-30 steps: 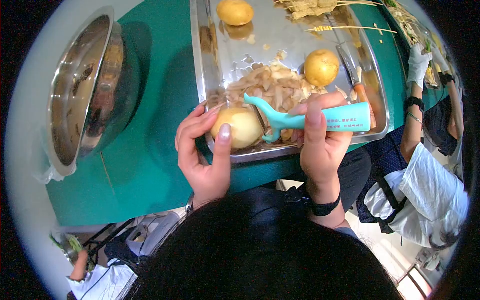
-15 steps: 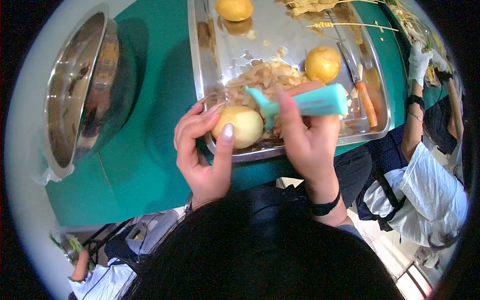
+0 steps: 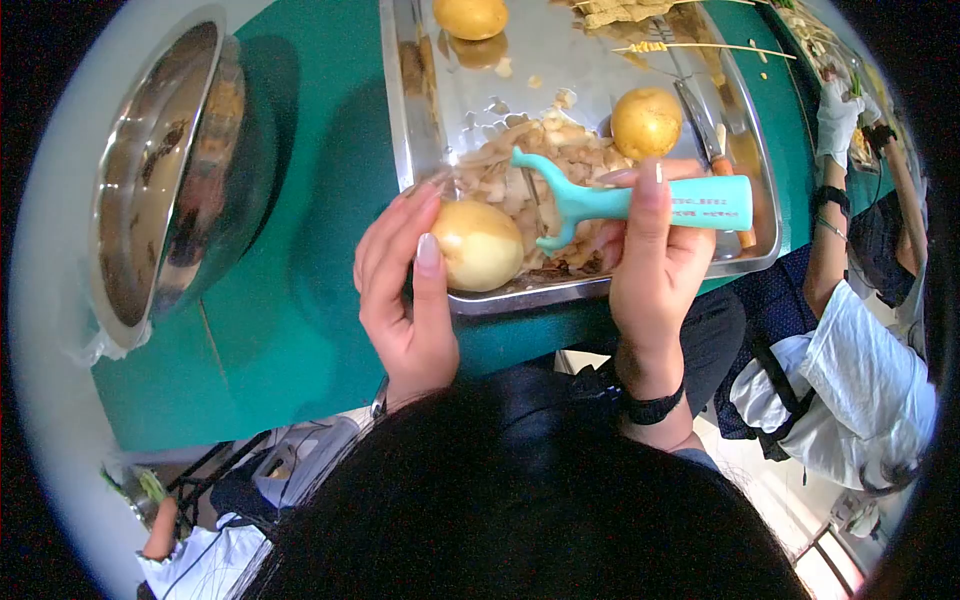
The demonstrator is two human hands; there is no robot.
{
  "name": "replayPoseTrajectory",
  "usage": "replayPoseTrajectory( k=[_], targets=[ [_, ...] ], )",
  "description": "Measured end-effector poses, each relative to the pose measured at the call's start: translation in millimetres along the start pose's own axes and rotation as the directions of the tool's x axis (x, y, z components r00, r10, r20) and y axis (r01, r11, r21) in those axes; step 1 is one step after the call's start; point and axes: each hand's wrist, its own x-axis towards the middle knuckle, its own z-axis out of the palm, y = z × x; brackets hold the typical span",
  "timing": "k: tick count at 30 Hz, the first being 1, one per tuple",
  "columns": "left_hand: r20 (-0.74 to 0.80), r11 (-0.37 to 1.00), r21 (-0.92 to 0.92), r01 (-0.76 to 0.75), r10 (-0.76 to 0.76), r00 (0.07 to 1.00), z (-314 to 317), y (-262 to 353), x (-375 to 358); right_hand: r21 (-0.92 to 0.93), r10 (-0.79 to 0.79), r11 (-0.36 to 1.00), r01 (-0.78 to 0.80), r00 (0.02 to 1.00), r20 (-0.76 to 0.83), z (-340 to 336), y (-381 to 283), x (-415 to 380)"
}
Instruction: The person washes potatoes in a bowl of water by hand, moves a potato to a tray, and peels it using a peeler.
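My left hand (image 3: pixel 407 290) grips a partly peeled potato (image 3: pixel 480 247) over the near left edge of a metal tray (image 3: pixel 560 292). Pale flesh shows on the potato's side that faces right. In my right hand (image 3: pixel 655 265) is a turquoise peeler (image 3: pixel 690 203), its blade end pointing left, a little apart from the potato. Beneath and behind the peeler lies a heap of potato peelings (image 3: pixel 540 140). An unpeeled potato (image 3: pixel 647 123) rests beyond the peeler, and a second one (image 3: pixel 470 17) sits at the tray's far left.
A large steel bowl (image 3: pixel 160 180) stands on the green table (image 3: pixel 330 390) at left. A knife with an orange handle (image 3: pixel 722 172) lies along the tray's right side. Skewers (image 3: pixel 700 47) are at the far end. A co-worker with white gloves (image 3: pixel 838 120) works at right.
The peeler in my right hand has moved right, away from the potato. My left hand has turned the potato slightly, and it sits a bit higher in view.
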Motion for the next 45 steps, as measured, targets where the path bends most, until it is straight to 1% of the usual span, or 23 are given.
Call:
replayPoseTrajectory(
  k=[1,4,5,7,9,10,12,13,15,18,19,21,24,27,33,36,39,42,45],
  targets=[
    [0.010,1.000,0.000,-0.010,0.010,1.000,-1,1,1,-0.011,0.004,1.000,-0.004,1.000,0.014,0,-1,0],
    [0.037,0.996,0.091,-0.020,0.017,0.999,-2,4,-1,-0.035,0.018,0.999,-0.016,0.999,0.049,-1,-1,1],
    [0.035,0.996,0.091,-0.020,0.017,0.999,-2,4,-1,-0.039,0.019,0.999,-0.017,0.998,0.052,-1,-1,1],
    [0.030,0.996,0.091,-0.018,0.015,0.999,-2,4,-1,0.000,0.063,0.998,-0.063,0.998,0.007,3,-3,2],
    [-0.046,0.997,-0.043,0.068,-0.070,0.997,4,3,-4,0.092,0.154,0.985,-0.147,0.985,-0.082,11,-12,6],
    [-0.079,0.988,-0.113,0.106,-0.115,0.990,5,3,-5,0.121,0.207,0.972,-0.199,0.977,-0.054,10,-13,8],
    [-0.039,1.000,-0.003,0.011,-0.011,0.999,2,1,-3,0.175,0.305,0.938,-0.301,0.952,0.005,4,-15,13],
    [-0.015,0.998,0.050,-0.038,0.039,0.999,1,0,-2,0.139,0.280,0.951,-0.276,0.960,-0.011,6,-16,14],
    [-0.016,0.995,0.039,-0.091,0.091,0.996,3,-1,-1,0.065,0.229,0.972,-0.226,0.973,-0.039,13,-17,16],
    [-0.002,0.991,0.036,-0.129,0.129,0.992,3,-3,1,0.044,0.160,0.986,-0.158,0.987,-0.023,16,-16,19],
    [0.004,0.990,0.036,-0.136,0.136,0.991,2,-3,2,0.076,0.158,0.985,-0.156,0.987,-0.026,17,-17,20],
    [0.010,0.990,0.047,-0.133,0.133,0.991,2,-1,2,0.142,0.158,0.978,-0.152,0.987,-0.034,17,-20,22],
    [0.017,0.988,0.083,-0.131,0.130,0.991,1,0,2,0.144,0.163,0.977,-0.155,0.985,-0.048,19,-17,25],
    [0.019,0.988,0.089,-0.124,0.123,0.992,1,1,2,0.029,0.135,0.991,-0.133,0.988,-0.078,22,-15,25],
    [0.045,0.983,0.140,-0.123,0.117,0.992,0,3,1,0.043,0.102,0.994,-0.098,0.989,-0.104,23,-15,24],
    [0.061,0.982,0.139,-0.127,0.119,0.991,1,5,3,0.183,0.129,0.977,-0.110,0.987,-0.093,19,-17,23],
    [0.060,0.981,0.146,-0.126,0.119,0.991,1,5,2,0.177,0.095,0.981,-0.077,0.991,-0.092,19,-17,22],
    [0.058,0.979,0.155,-0.133,0.126,0.990,1,4,1,0.158,0.088,0.985,-0.076,0.994,-0.071,18,-14,23],
    [0.061,0.979,0.143,-0.147,0.140,0.988,1,4,2,0.092,0.099,0.991,-0.093,0.994,-0.055,18,-15,23]
  ],
)
